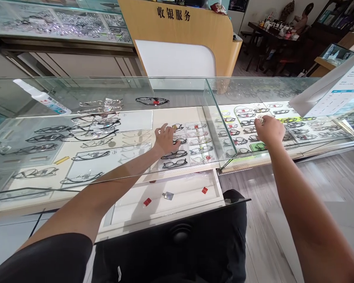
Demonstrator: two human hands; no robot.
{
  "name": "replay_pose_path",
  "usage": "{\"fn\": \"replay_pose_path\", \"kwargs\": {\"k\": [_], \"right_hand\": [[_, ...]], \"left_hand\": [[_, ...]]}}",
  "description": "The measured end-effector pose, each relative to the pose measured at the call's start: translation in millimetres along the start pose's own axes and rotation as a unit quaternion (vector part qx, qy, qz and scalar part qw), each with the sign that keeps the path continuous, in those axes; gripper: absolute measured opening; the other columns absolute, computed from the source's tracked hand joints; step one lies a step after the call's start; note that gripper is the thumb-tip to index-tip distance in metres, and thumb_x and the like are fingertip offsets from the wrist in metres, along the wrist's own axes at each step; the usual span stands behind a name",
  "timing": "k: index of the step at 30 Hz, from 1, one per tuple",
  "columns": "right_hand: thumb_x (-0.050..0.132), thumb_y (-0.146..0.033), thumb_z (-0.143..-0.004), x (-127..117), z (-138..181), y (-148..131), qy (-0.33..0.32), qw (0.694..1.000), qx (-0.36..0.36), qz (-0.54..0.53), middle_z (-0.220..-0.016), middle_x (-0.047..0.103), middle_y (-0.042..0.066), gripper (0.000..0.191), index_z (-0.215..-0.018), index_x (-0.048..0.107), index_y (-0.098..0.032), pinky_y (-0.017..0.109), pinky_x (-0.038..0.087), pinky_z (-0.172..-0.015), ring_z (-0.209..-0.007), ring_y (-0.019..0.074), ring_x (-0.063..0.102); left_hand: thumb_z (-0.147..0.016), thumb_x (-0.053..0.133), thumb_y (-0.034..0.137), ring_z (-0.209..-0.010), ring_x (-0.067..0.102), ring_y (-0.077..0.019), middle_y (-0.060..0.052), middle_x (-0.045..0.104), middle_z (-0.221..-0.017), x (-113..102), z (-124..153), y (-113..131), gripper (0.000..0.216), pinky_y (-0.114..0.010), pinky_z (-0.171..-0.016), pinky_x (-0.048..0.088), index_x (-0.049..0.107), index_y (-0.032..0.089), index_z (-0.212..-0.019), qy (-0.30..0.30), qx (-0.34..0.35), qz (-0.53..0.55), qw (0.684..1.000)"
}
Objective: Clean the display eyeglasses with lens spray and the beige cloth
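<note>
My left hand (164,140) is inside the glass showcase, its fingers apart over a column of eyeglasses. The thumb is close to a dark-rimmed pair (180,141); whether it touches it I cannot tell. Just below the hand lie black-framed eyeglasses (175,163). To its right, a white tray of eyeglasses (201,149) shows small red tags. My right hand (270,131) is closed on a small crumpled white cloth (261,121), mostly hidden by the fingers, at the right-hand section of the showcase. More rows of eyeglasses show around and beneath it.
A white spray bottle (43,97) and black eyeglasses (152,101) are on the glass top. An upright glass divider (221,118) separates the sections. A pulled-out drawer (183,204) near my body holds red tags (147,202). A printed sheet (336,88) stands at right.
</note>
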State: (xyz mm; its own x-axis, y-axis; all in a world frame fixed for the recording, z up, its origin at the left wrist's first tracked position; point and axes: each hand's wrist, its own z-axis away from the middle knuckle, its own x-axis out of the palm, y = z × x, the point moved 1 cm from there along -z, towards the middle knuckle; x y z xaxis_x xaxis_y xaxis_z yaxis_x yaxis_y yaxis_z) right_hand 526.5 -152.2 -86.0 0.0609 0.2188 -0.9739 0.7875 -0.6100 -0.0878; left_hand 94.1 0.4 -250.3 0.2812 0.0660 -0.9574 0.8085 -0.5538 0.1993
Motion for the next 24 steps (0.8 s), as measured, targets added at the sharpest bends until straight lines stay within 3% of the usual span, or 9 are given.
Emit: {"fn": "replay_pose_path", "kwargs": {"k": [6,12,24], "right_hand": [[0.049,-0.049,-0.104,-1.5,1.6,-1.9,-0.002,1.0,0.005,-0.005,-0.103,0.081,0.023,0.043,-0.108,0.079,-0.018,0.042,0.05,-0.079,-0.099,0.0404,0.075],[0.048,-0.048,-0.104,-0.4,1.5,-1.8,-0.002,1.0,0.011,-0.003,-0.103,0.081,0.022,0.043,-0.107,0.079,-0.02,0.043,0.05,-0.08,-0.1,0.0413,0.075],[0.048,-0.048,-0.103,0.9,-0.7,0.1,0.001,1.0,0.018,-0.004,-0.102,0.081,0.022,0.042,-0.104,0.078,-0.019,0.041,0.048,-0.079,-0.096,0.0397,0.074]], "left_hand": [[-0.097,0.06,0.059,-0.16,0.037,-0.0451,-0.021,0.062,-0.156,10.1,-20.2,-10.0,0.061,-0.067,-0.126,0.02,0.056,0.022,-0.145,-0.052,0.006,0.027,0.998],[-0.101,0.056,0.066,-0.146,0.046,-0.0433,-0.019,0.069,-0.144,17.3,-26.2,-20.6,0.064,-0.067,-0.127,0.02,0.06,0.016,-0.141,-0.093,-0.004,0.026,0.995],[-0.106,0.041,0.077,-0.164,0.036,-0.0422,-0.025,0.064,-0.157,20.1,-28.2,-32.4,0.079,-0.069,-0.131,0.016,0.057,0.015,-0.153,-0.126,0.001,-0.016,0.992]]}}
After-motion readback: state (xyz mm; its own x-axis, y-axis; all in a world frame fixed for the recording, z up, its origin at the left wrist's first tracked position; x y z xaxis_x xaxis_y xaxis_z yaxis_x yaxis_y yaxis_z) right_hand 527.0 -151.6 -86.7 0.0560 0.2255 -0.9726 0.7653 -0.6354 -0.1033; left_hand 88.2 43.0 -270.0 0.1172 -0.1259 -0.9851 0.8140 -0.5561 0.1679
